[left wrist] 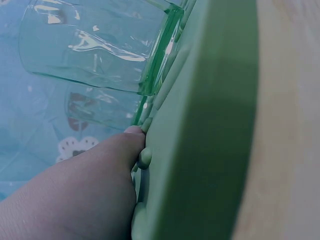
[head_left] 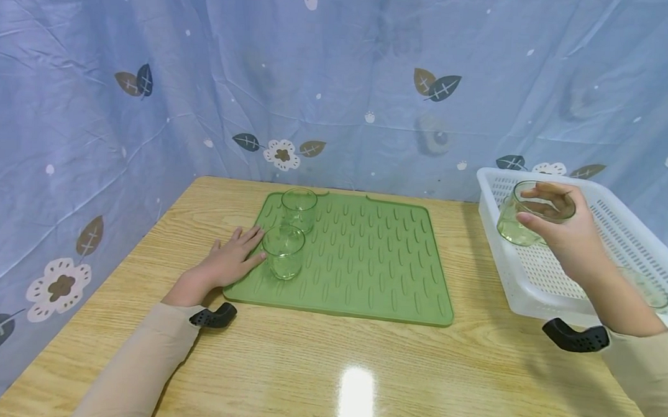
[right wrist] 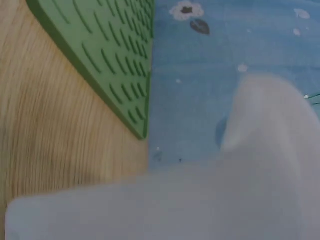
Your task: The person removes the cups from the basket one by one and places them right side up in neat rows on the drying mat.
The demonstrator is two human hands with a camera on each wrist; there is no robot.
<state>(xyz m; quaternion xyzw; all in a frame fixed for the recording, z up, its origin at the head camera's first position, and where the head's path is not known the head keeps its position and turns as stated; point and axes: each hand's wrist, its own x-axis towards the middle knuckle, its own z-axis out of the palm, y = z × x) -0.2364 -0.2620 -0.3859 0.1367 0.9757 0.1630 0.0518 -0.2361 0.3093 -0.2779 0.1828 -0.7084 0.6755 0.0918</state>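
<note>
My left hand (head_left: 227, 265) rests at the left edge of a green ridged drying mat (head_left: 365, 259), its fingers spread flat. In the left wrist view the thumb (left wrist: 100, 160) touches the mat's ridges. Close by the fingertips a clear drinking glass (head_left: 284, 262) stands upright on the mat, and a second glass (head_left: 299, 218) stands just behind it. On the right, my right hand (head_left: 581, 244) grips a third drinking glass (head_left: 513, 225), tilted, over the white basket (head_left: 502, 265). Thumb and fingers curl round the glass near its rim.
Another glass (head_left: 646, 287) lies in the basket, partly behind the right forearm. A wooden table (head_left: 282, 368) carries mat and basket. Blue patterned cloth (head_left: 351, 60) hangs behind and to the left. Blurred pale shapes fill the right wrist view's lower part.
</note>
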